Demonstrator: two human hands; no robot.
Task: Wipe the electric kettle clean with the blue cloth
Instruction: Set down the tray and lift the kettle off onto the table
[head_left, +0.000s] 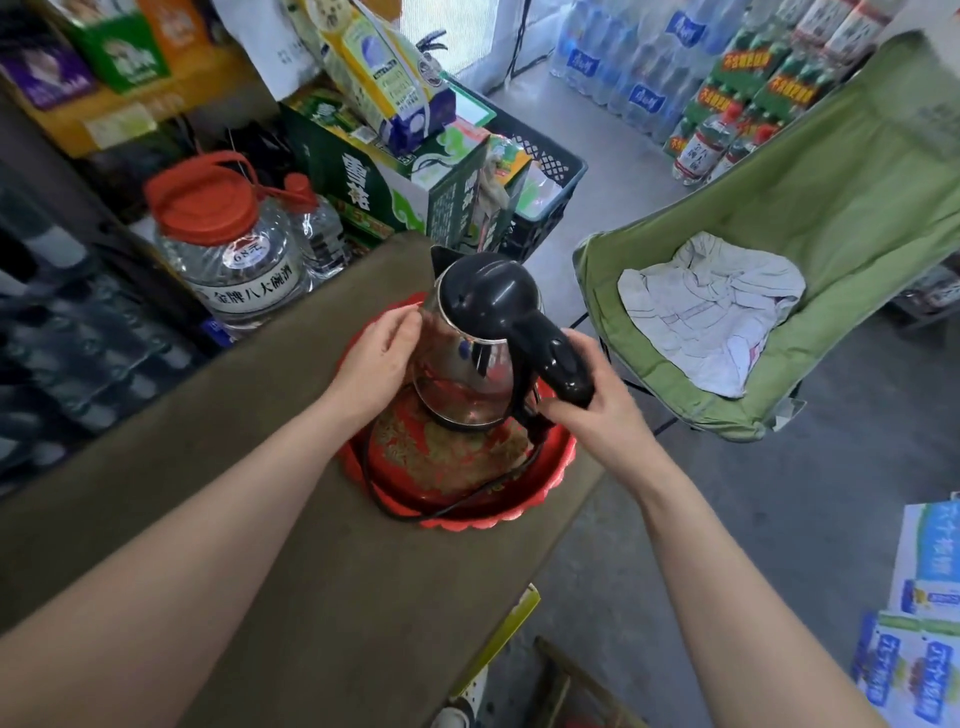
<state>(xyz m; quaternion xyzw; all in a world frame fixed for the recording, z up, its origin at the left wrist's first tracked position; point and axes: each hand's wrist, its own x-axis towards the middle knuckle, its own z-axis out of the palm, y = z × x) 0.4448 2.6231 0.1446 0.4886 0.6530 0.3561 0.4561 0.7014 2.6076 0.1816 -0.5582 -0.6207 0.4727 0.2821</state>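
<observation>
The electric kettle (478, 332) has a glass body, a black lid and a black handle. It is tilted over a red tray (550, 467) on the brown table (291, 545). My right hand (592, 405) grips the black handle from below. My left hand (379, 358) presses flat against the glass side of the kettle. A black power cord (395, 499) loops across the tray under the kettle. No blue cloth shows in this view.
A large clear jar with a red lid (228, 244) stands left of the table. Green cartons (395, 192) and a black crate (545, 176) sit behind it. A green folding chair (810, 234) holding a white cloth (711, 306) stands to the right. Bottled-water packs (639, 67) line the back.
</observation>
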